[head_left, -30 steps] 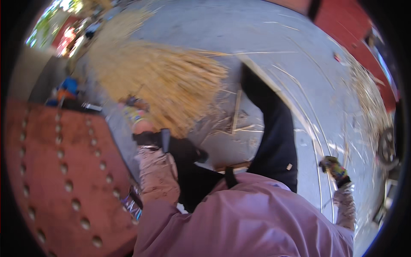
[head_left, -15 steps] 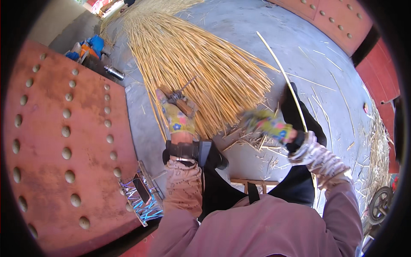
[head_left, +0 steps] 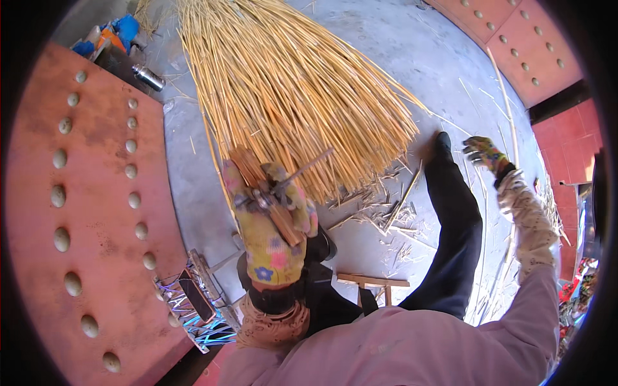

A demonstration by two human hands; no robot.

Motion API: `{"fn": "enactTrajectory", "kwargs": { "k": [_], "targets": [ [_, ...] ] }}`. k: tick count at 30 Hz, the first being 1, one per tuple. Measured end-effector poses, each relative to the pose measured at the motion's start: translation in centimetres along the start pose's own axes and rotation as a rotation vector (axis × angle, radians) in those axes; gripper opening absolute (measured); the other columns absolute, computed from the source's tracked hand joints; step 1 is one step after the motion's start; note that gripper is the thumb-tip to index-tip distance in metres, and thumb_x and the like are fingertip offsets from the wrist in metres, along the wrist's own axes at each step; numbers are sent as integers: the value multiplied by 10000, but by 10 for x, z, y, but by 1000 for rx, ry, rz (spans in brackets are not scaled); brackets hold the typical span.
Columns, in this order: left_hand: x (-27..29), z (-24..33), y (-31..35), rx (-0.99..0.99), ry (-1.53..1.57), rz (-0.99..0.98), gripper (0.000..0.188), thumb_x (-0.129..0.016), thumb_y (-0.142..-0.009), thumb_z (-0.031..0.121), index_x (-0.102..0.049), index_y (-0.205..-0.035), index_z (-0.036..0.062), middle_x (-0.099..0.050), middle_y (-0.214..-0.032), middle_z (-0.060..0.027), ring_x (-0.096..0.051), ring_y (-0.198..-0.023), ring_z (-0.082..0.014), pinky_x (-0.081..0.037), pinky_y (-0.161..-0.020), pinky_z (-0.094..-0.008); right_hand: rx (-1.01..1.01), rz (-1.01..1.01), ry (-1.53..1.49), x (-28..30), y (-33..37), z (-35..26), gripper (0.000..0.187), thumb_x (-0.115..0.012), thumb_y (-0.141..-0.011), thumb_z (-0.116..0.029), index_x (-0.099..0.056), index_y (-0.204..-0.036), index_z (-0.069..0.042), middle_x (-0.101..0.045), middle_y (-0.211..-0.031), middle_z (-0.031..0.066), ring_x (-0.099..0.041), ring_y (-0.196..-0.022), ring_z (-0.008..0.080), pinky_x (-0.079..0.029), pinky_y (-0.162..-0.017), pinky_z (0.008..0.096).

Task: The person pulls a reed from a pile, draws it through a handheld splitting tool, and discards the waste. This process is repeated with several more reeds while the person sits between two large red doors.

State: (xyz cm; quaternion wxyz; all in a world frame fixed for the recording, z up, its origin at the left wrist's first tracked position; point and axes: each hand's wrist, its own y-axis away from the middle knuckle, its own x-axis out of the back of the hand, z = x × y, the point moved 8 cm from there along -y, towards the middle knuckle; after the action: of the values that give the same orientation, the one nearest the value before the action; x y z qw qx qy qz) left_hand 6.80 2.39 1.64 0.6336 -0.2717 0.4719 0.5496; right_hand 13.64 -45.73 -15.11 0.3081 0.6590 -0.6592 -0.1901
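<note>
My left hand [head_left: 273,225], in a flowered yellow work glove, is closed round a small wooden tool [head_left: 283,222] with metal fittings and a thin metal rod sticking out to the upper right. The tool is held over the near left edge of a large bundle of yellow stalks [head_left: 290,83]. Out to the right, my right hand [head_left: 484,153], in a matching glove, is open with its fingers apart and slightly bent. Just beside it a long pale stalk [head_left: 504,90] runs past my right sleeve.
Cut stalk bits [head_left: 393,219] litter the grey floor [head_left: 386,32] before a wooden stool edge [head_left: 373,281]. A studded red door panel [head_left: 96,193] stands left, another [head_left: 521,45] far right. A metal flask [head_left: 149,77] lies far left; a phone [head_left: 196,296] rests on a strapped frame.
My right hand has swung outward to the right, and the pale stalk now lies farther right. My left hand with the tool has come nearer to me.
</note>
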Motion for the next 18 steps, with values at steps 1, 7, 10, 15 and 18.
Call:
{"fn": "enactTrajectory", "kwargs": {
  "k": [1, 7, 10, 15, 18],
  "targets": [
    [1, -3, 1, 20, -7, 78, 536, -332, -809, 584, -541, -859, 93, -523, -565, -74, -551, -441, -190, -503, -439, -345, -136, -317, -367, -6, -40, 34, 241, -463, -830, -248, -521, -946, -44, -548, -708, 53, -488, -495, 142, -413, -424, 268],
    [18, 4, 5, -122, -151, 383, 569, -293, -822, 582, -550, -767, 77, -413, -422, -35, -344, -274, -146, -272, -270, -262, 517, -718, 660, -254, -118, 90, 487, -511, -812, -297, -381, -1243, -110, -337, -1253, 211, -415, -1099, 270, -331, -926, 331],
    [24, 4, 10, -104, -157, 420, 569, -290, -825, 578, -548, -756, 75, -397, -411, -33, -348, -276, -150, -286, -278, -266, 126, -263, 420, -305, -143, 121, 613, -577, -746, -356, -381, -1225, -28, -469, -1160, 209, -461, -1065, 269, -361, -904, 339],
    [20, -3, 15, -115, -184, 478, 548, -308, -820, 576, -535, -794, 78, -415, -436, -42, -372, -299, -156, -297, -293, -272, 165, -190, 883, -301, -126, 104, 562, -581, -748, -235, -377, -1229, -26, -494, -1129, 176, -470, -1058, 244, -371, -899, 322],
    [25, -4, 17, -139, -224, 466, 530, -319, -820, 574, -519, -782, 85, -424, -451, -37, -384, -313, -157, -308, -310, -275, 287, -335, 798, -305, -96, 69, 549, -581, -746, -220, -386, -1222, -29, -506, -1113, 166, -481, -1044, 241, -379, -890, 320]
  ]
}}
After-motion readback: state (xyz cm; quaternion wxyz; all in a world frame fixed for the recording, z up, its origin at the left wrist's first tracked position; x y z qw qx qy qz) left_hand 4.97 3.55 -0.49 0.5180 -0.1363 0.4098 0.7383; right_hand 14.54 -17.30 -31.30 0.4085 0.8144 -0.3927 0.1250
